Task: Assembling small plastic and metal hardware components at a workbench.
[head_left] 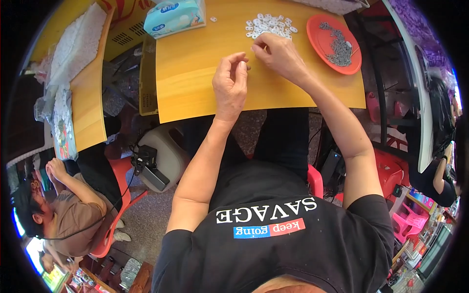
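Above the near half of the yellow table, my left hand (pixel 230 87) is closed, its thumb pressed toward bent fingers; a small bit shows at the fingertips, too small to name. My right hand (pixel 279 52) reaches in from the right with thumb and forefinger curled into a pinch. Its fingertips are just at the near edge of a loose pile of small white plastic pieces with holes (pixel 268 24); whatever they grip is hidden. To the right of the pile lies a red plate (pixel 316 48) bearing a heap of small grey metal parts (pixel 340 51), perhaps screws.
A blue-green tissue pack (pixel 175 19) stands at the table's far left, with one stray white piece (pixel 213 19) beside it. The yellow table (pixel 190 88) ends close to my lap. On the left, a person (pixel 73 215) sits beside another table (pixel 88 107) carrying bags.
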`<state>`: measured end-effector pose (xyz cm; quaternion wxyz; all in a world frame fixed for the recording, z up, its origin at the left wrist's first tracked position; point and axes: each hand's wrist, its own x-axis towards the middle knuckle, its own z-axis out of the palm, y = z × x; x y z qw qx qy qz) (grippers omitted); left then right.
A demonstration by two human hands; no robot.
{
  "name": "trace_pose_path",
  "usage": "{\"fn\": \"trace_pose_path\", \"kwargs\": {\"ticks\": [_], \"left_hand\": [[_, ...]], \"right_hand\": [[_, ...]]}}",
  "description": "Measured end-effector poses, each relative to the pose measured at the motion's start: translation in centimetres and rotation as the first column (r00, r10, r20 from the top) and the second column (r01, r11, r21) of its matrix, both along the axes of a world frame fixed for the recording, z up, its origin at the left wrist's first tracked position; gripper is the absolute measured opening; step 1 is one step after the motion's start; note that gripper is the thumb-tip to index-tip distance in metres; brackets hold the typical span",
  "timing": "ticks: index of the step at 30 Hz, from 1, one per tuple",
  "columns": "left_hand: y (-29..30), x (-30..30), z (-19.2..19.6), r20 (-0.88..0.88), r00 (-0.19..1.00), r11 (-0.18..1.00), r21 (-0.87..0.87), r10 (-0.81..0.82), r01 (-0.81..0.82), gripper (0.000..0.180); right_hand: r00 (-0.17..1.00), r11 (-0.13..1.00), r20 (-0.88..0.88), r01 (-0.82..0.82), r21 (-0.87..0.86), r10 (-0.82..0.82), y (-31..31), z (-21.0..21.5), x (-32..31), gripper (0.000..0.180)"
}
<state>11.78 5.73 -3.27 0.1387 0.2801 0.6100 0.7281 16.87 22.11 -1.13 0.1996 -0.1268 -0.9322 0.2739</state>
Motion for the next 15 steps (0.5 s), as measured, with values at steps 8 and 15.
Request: {"fn": "trace_pose_path", "kwargs": {"ticks": [8, 15], "left_hand": [[0.1, 0.2, 0.1, 0.093, 0.996, 0.996, 0.086, 0.003, -0.011, 0.015], [-0.2, 0.2, 0.4, 0.109, 0.994, 0.995, 0.098, -0.026, 0.015, 0.012]], "right_hand": [[0.999, 0.418, 0.051, 0.046, -0.907, -0.001, -3.4, 1.2, 1.4, 0.026], [0.996, 0.318, -0.057, -0.031, -0.948, -0.071, -4.7, 0.3, 1.7, 0.025]]}}
